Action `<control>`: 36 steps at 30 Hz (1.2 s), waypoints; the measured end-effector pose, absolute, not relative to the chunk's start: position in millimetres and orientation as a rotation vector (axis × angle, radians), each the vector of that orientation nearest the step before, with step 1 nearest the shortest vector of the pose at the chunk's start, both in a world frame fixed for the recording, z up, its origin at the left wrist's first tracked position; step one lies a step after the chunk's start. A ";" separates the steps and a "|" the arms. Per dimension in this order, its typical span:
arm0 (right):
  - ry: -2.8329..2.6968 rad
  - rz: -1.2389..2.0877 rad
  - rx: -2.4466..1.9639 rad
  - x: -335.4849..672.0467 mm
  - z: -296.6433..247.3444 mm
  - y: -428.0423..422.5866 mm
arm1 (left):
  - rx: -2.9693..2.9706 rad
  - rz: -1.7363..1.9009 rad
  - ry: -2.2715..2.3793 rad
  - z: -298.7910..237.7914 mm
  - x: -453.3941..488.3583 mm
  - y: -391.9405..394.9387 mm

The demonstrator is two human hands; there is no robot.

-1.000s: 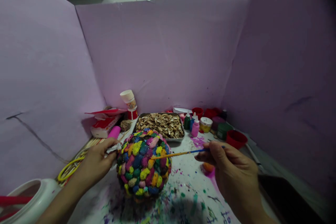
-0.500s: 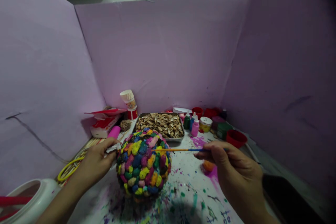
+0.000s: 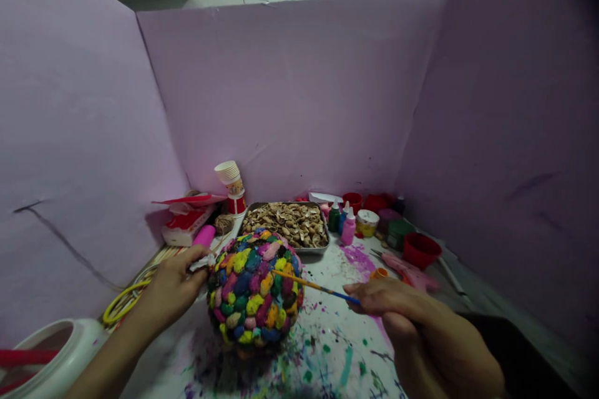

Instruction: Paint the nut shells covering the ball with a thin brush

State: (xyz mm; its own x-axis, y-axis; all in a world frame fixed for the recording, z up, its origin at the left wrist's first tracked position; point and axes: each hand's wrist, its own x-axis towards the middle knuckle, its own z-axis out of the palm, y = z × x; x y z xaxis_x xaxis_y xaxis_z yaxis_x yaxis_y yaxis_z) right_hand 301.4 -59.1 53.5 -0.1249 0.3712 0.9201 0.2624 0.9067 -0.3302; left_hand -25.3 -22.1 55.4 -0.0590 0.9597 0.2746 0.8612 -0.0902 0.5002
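Noted nearest, at lower left: white tub [image 3: 82, 349] with red objects inside. At lower right: right hand [image 3: 425, 324], fingers narrowed and closed about a thin paintbrush [image 3: 318, 287], blue toward the grip, orange toward the tip. At left: left hand [image 3: 180, 280], fingers pinched on crumpled white tissue [image 3: 203, 263], close against the left side of a bumpy multicoloured ball [image 3: 254, 305]. Ball standing on the paint-spattered surface [image 3: 318, 268], between both hands, in front of the tray [image 3: 318, 250]. Brush tip at the upper right part of the ball, beside an orange bump; actual contact not possible to confirm. Condition of ball: facing side almost fully coloured in yellow, green, blue, pink, purple and orange; judged well advanced there. Possibly remaining: one dull beige bump low on the left, plus dark seams between bumps. Far side and underside hidden; cannot tell extent of colouring there. Beyond the right hand: small orange pot [image 3: 379, 274], pink-handled tool [image 3: 409, 271] and red cup [image 3: 422, 250]. Farther back: pink bottle [image 3: 348, 230] near green and blue ones, tray heaped with brown shells [image 3: 285, 221], and stacked paper cups [image 3: 229, 177] before a purple wall [image 3: 294, 100].
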 end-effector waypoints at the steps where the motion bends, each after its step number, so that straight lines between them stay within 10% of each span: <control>1: -1.721 0.100 -0.493 302.0 53.1 -58.6 | 2.029 0.857 1.989 55.5 -24.9 -22.2; 36: -1.620 0.136 -0.631 299.5 54.7 -64.8 | 2.019 0.869 2.031 57.8 -24.1 -24.6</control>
State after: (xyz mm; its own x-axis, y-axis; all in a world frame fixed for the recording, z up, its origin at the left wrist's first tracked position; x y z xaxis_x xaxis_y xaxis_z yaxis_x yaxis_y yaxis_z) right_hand 299.5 -64.8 54.7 -0.0184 0.4709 0.8820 0.3166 0.8395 -0.4416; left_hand -24.1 -24.6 57.8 -0.0838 0.9536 0.2891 0.8674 -0.0730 0.4921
